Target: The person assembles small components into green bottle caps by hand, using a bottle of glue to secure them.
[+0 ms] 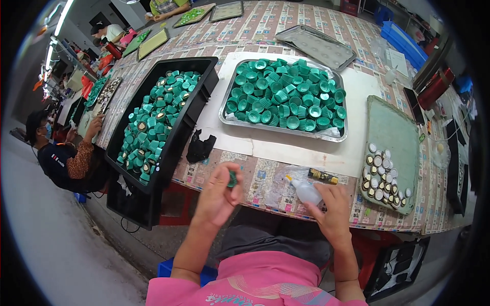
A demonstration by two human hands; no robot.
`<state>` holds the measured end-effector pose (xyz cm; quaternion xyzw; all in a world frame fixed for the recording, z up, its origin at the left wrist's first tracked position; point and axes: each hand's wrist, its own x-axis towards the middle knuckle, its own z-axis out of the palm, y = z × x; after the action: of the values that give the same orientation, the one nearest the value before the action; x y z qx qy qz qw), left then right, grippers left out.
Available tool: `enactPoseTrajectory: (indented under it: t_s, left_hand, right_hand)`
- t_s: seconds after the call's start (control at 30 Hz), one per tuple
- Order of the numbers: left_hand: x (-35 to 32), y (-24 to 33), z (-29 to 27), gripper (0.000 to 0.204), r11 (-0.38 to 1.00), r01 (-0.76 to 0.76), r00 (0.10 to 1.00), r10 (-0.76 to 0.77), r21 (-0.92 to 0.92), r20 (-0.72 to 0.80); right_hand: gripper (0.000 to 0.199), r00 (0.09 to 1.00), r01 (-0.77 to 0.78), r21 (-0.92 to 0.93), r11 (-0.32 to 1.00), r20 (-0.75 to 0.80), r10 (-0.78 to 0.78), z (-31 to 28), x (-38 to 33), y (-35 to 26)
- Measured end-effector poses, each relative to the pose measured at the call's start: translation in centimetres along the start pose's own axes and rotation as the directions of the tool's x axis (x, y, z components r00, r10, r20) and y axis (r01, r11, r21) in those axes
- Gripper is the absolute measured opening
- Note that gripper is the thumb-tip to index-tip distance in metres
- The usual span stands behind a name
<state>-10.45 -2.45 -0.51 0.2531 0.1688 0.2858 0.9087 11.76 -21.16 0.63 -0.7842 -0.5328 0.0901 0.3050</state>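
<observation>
A green cup (232,179) is pinched in the left hand (217,196), tilted toward the squeeze bottle (306,191) gripped by the right hand (334,211), near the metal tray (227,118).

One view only, head-worn fisheye, taken from above the seated person and aimed down and forward over the desk (265,173); the near desk edge is seen close, the far end well off at the top; the forearms are brought in from the lower edge; straight edges are bent toward the dark round rim; no second view is given for overlap.
</observation>
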Motion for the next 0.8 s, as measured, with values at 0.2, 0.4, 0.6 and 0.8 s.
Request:
enactPoseTrajectory:
  t_s: [0.2,0.4,0.6,0.8]
  left_hand:
    - [1.9,-5.3,3.4,0.043,0.937,0.227,0.962,-0.258,-0.266,-0.090]
    - [2.5,-8.5,3.3,0.047,0.945,0.268,0.956,-0.285,-0.187,-0.069]
    - [2.8,-12.0,4.7,0.049,0.933,0.332,0.936,-0.344,-0.137,-0.077]
    - [2.9,-13.0,5.8,0.045,0.916,0.381,0.922,-0.386,-0.126,-0.016]
  right_hand:
    - [0.041,1.000,-0.023,0.128,0.992,0.008,0.022,1.4,-0.5,2.6]
    - [0.030,0.925,-0.327,0.564,0.759,0.026,0.379,-0.9,-2.1,2.9]
    - [0.031,0.947,-0.099,0.708,0.699,-0.148,0.284,-2.6,-3.7,5.2]
    - [0.040,0.939,-0.038,0.480,0.877,-0.284,0.196,-3.5,-5.0,4.9]
